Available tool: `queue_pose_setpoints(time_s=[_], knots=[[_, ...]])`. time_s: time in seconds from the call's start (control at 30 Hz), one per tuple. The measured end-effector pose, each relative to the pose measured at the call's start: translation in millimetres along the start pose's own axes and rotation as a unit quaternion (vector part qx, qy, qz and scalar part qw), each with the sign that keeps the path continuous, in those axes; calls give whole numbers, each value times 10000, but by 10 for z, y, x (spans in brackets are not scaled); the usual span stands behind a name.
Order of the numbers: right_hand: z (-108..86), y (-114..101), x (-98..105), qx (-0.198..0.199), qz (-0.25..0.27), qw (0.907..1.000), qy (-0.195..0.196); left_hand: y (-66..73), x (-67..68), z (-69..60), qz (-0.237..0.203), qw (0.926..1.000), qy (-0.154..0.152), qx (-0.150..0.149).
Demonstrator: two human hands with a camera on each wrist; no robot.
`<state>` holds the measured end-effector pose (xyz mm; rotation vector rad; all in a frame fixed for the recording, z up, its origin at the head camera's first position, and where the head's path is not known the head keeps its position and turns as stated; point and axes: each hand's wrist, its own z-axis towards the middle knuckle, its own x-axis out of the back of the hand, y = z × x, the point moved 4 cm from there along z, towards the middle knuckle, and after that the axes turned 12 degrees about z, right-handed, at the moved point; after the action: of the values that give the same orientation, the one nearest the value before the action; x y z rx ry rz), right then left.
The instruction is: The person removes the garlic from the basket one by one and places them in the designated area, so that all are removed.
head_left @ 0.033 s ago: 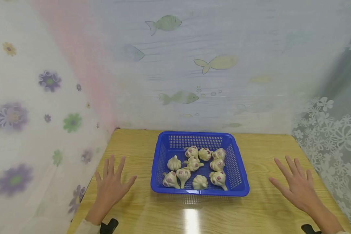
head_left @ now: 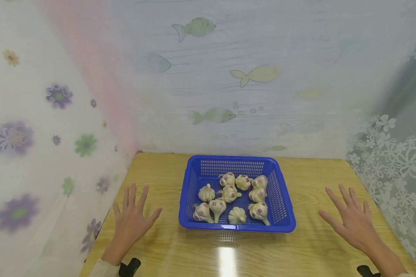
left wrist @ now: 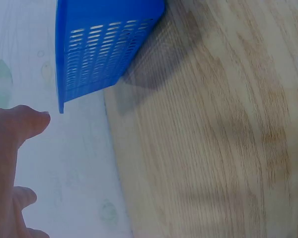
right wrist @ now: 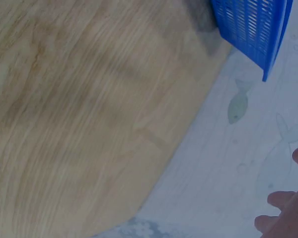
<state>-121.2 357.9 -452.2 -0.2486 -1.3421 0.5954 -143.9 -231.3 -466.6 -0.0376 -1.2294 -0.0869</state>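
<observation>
A blue plastic basket (head_left: 237, 227) with slotted walls stands in the middle of the wooden table in the head view. Several garlic bulbs (head_left: 229, 194), whitish with purple marks, lie inside it on the basket floor. To the left of the basket, my left hand (head_left: 131, 221) is held with spread fingers, apart from it and holding nothing. On the other side my right hand (head_left: 355, 223) is spread in the same way, also apart from the basket. Each wrist view shows the basket's side wall (left wrist: 97, 49) and part of the hand near the image edge.
The wooden table (head_left: 308, 184) ends at a pale curtain (head_left: 152, 127) printed with fish at the back. A flower-print sheet (head_left: 55, 161) hangs along the left edge, and a lace-patterned one (head_left: 395, 169) along the right. Dark wrist devices (head_left: 129, 267) show below the hands.
</observation>
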Motion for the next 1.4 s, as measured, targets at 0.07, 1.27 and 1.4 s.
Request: queue_pose_setpoints(time_s=[0.07, 1.27, 1.4], knots=[[-11, 14, -13, -54, 7, 10000, -48, 2, -22, -9, -10, 10000, -84, 9], [333, -507, 40, 484, -5, 9988, 73, 369, 24, 439, -1995, 9788, -467, -14], [424, -631, -35, 608, 146, 9980, -79, 477, -5, 504, -2495, 9659, -690, 107]])
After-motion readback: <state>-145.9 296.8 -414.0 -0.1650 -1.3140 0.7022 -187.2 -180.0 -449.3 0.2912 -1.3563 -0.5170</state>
